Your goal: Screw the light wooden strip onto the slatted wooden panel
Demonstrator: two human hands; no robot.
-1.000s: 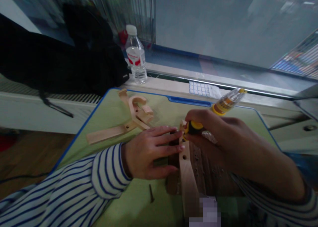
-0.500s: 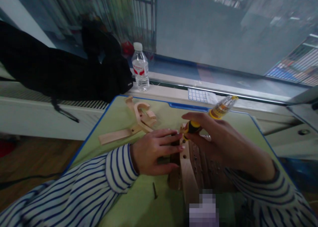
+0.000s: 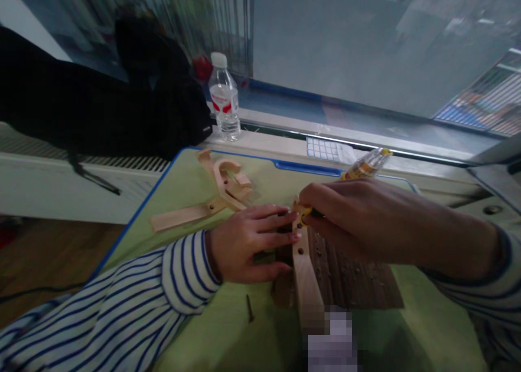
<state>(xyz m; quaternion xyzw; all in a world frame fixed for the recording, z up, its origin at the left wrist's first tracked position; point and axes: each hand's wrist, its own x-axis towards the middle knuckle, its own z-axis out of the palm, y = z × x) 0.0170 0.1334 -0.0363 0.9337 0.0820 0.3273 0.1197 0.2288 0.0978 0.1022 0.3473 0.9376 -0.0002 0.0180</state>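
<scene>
Screwdriver, yellow-and-black, clear-handled, sits pinched in the right hand, newly rolled over (likely mid-turn); spread left hand touches a pale, holed wooden bar.

"Can you read anything on the plastic water bottle?"

"Not a word. Its red-and-white label carries a line of small red lettering – too blurred to make out."

"And the screwdriver, on its clear handle?"

"Too blurred to read as well."

"What about the blue-gridded sheet on the windowsill?"

"Only the grid lines show – I can't make out letters or numbers in its squares."
</scene>
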